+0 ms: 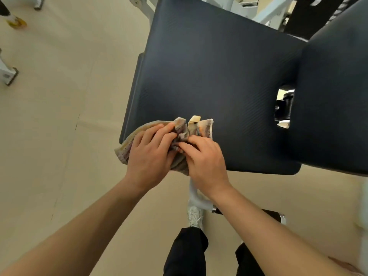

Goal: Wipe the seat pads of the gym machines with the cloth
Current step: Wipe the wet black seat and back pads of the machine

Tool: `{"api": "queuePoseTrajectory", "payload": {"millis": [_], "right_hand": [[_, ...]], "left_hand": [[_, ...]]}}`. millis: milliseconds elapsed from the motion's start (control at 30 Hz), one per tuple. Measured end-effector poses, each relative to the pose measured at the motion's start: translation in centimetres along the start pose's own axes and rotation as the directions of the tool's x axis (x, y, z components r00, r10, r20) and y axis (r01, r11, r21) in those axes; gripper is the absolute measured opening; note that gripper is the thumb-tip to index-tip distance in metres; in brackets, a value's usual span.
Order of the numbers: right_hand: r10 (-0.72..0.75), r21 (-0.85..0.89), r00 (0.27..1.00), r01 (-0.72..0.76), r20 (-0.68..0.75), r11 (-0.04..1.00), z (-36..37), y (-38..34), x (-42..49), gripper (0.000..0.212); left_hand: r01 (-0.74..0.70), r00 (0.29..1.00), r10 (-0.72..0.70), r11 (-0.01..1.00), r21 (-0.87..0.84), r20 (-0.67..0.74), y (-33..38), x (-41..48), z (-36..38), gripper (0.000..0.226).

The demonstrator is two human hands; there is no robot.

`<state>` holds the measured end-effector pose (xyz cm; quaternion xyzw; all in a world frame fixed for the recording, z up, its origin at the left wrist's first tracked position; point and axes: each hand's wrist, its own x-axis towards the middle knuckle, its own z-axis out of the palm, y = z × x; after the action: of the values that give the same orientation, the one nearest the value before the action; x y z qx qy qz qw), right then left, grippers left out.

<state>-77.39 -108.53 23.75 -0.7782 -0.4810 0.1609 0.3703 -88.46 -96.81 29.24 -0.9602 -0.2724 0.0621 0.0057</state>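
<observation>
A dark blue-grey seat pad [215,76] fills the middle of the view, its near edge facing me. A bunched beige and purple striped cloth [183,129] lies on the pad's near left corner and hangs a little over the edge. My left hand [151,154] presses on the cloth's left part with fingers curled into its folds. My right hand [205,158] grips the cloth's right part, fingertips meeting the left hand's. A second dark pad [334,100] adjoins on the right.
Beige floor [65,108] lies to the left and below. A white frame tube [196,196] and a black-gripped handle [270,215] sit under the pad's near edge by my white shoe [196,217]. White machine feet [9,75] stand far left. Another person's shoe [17,21] shows top left.
</observation>
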Motion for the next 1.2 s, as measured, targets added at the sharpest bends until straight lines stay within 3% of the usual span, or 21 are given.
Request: {"api": "queuePoseTrajectory", "payload": {"millis": [100, 167, 233, 300, 367, 433, 500, 567, 700, 933, 1200], "right_hand": [[0.214, 0.384, 0.97, -0.241, 0.113, 0.891, -4.2, -1.3, 1.3, 0.022], [0.27, 0.486, 0.946, -0.323, 0.177, 0.812, -6.9, -1.4, 3.1, 0.017], [0.332, 0.327, 0.929, -0.368, 0.163, 0.87, -8.4, -0.2, 5.1, 0.023], [0.419, -0.044, 0.908, -0.418, 0.01, 0.907, -8.6, 1.2, 6.9, 0.039], [0.347, -0.199, 0.933, -0.36, -0.101, 0.911, -7.5, 1.5, 7.6, 0.047], [0.202, -0.248, 0.979, -0.186, 0.04, 0.951, -4.9, 1.4, 7.1, 0.056], [0.123, -0.319, 0.967, -0.047, 0.223, 0.947, -1.8, 1.8, 5.6, 0.062], [0.094, -0.343, 0.959, 0.004, 0.268, 0.939, -0.6, 3.1, 5.4, 0.063], [0.024, -0.348, 0.971, 0.062, 0.239, 0.935, -1.5, 6.0, 11.0, 0.068], [0.194, -0.35, 0.978, -0.155, 0.081, 0.924, -3.1, 9.0, 20.5, 0.065], [0.448, -0.31, 0.894, -0.43, -0.016, 0.848, -2.8, 8.5, 7.5, 0.067]], "left_hand": [[0.021, 1.0, -0.021, 0.996, -0.091, -0.004, 0.2, 1.5, -3.3, 0.033], [0.101, 0.995, -0.096, 0.964, -0.247, 0.033, 0.0, 3.6, -5.6, 0.032], [0.197, 0.98, -0.196, 0.937, -0.288, 0.034, -0.7, 6.0, -7.0, 0.039], [0.293, 0.944, -0.32, 0.925, -0.243, -0.08, -1.4, 7.8, -7.5, 0.045], [0.311, 0.91, -0.373, 0.902, -0.298, -0.181, -0.7, 8.4, -6.9, 0.041], [0.248, 0.949, -0.291, 0.926, -0.286, -0.12, 1.1, 7.5, -4.6, 0.044], [0.205, 0.979, -0.201, 0.968, -0.143, 0.043, 3.0, 6.0, -1.3, 0.055], [0.191, 0.976, -0.185, 0.98, -0.045, 0.114, 3.2, 5.7, 1.1, 0.062], [0.15, 0.984, -0.149, 0.989, -0.003, 0.094, 1.6, 11.7, 1.5, 0.065], [0.12, 0.987, -0.115, 0.992, -0.039, 0.113, 1.1, 24.3, 0.3, 0.065], [-0.049, 0.982, 0.054, 0.998, -0.032, 0.183, 6.4, 15.0, 2.0, 0.066]]}}
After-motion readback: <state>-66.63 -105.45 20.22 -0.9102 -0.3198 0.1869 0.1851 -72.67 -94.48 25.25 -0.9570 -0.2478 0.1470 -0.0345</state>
